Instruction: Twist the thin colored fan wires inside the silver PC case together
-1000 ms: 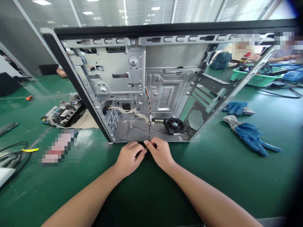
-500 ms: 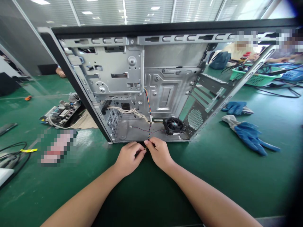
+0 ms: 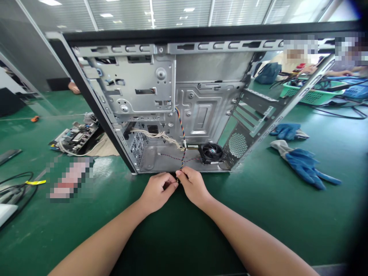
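An open, bare metal computer case (image 3: 201, 92) stands on the green table (image 3: 258, 214) in front of me. A multicoloured twisted cable (image 3: 182, 134) hangs down inside it to the front edge. My left hand (image 3: 156, 191) and my right hand (image 3: 194, 186) meet at that edge, both pinched on the cable's lower end. What sits at the tip is hidden by my fingers. A small black fan (image 3: 212, 152) lies on the case floor just behind my right hand. A beige wire bundle (image 3: 155, 136) runs across the case interior.
Blue gloves (image 3: 304, 163) lie to the right, another pair (image 3: 286, 131) behind them. A circuit board (image 3: 76, 136) rests left of the case, black cables (image 3: 17, 189) at the far left. A green basket (image 3: 313, 94) and other people's hands are at the back right.
The hands stay pinched together on the cable end, with only slight finger shifts. The hanging cable has swung a little to the right.
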Demonstrator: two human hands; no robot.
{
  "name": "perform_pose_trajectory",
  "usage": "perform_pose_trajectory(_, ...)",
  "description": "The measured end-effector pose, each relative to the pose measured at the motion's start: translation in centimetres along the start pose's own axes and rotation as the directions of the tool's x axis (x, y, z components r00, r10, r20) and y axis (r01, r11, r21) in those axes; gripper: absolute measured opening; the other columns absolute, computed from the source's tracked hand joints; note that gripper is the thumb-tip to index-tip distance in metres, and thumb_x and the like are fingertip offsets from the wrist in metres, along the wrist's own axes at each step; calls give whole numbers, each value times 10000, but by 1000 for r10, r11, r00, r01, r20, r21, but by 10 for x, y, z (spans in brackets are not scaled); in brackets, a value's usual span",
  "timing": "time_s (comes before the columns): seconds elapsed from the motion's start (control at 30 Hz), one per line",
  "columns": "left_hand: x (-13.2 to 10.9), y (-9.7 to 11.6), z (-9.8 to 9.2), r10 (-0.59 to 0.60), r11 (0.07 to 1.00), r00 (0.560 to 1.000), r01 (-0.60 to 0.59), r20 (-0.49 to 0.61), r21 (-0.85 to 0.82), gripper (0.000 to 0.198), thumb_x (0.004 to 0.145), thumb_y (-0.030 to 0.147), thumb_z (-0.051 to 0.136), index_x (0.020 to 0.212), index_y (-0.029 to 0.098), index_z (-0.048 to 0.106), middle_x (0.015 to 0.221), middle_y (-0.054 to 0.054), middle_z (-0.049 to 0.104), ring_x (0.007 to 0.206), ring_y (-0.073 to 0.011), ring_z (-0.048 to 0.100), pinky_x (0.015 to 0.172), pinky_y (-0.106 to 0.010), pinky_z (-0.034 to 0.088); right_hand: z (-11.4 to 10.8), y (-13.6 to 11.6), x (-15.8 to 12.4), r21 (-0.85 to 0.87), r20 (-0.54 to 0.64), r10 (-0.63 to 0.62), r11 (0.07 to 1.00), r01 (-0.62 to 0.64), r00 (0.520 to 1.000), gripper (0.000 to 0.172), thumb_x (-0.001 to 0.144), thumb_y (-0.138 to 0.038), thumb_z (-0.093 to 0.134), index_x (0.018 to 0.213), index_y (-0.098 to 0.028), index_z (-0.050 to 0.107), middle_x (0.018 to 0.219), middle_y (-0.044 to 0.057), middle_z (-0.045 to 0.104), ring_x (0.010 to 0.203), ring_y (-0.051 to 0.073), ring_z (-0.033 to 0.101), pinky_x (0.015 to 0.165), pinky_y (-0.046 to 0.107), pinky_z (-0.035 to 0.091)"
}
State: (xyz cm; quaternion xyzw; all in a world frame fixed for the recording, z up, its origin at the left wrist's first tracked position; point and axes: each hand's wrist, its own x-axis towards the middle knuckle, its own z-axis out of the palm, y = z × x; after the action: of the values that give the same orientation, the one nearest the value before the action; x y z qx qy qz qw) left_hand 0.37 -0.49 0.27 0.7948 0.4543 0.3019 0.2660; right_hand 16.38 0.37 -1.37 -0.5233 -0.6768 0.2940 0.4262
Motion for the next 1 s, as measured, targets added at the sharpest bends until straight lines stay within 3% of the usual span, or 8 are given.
perform_pose_trajectory(0.23,-3,0,1,113,978,994,-112,0,177,123,859,191,513,747,183,564,729,-17,582,691,-150,547,649,-272,419,-1,-3,-2,-19,-33,24,1000,-25,999,368,877,-371,530,566,-202,429,521,-46,432,516,107,390,512,243,297)
perform_pose_trajectory(0.43,-3,-3,2,134,967,991,-126,-20,223,123,865,200,509,762,188,575,743,-25,584,705,-158,552,656,-276,422,-1,-3,-3,-35,-54,22,999,-24,998,369,864,-373,550,561,-206,422,517,-48,426,509,108,383,509,249,295)
perform_pose_trajectory(0.63,-2,0,1,87,984,996,-84,-15,159,127,873,220,527,786,185,613,744,-19,613,697,-146,571,659,-269,434,-1,-3,-2,-50,-37,-32,998,31,999,346,898,-316,472,591,-214,346,557,-41,406,539,115,379,524,252,293)
perform_pose_trajectory(0.83,0,1,0,22,1000,1000,-22,-18,6,126,864,234,550,770,189,621,713,4,647,651,-129,588,617,-247,433,-1,-2,-1,2,-9,-4,1000,4,1000,327,900,-318,460,598,-212,389,562,-35,438,543,118,405,523,248,308)
perform_pose_trajectory(1.0,0,0,0,31,998,999,-29,-40,47,122,861,226,552,761,188,610,715,0,625,652,-128,573,618,-246,432,-1,-1,-1,35,-1,21,999,-21,1000,342,898,-339,469,589,-211,398,548,-40,426,536,116,398,521,246,305)
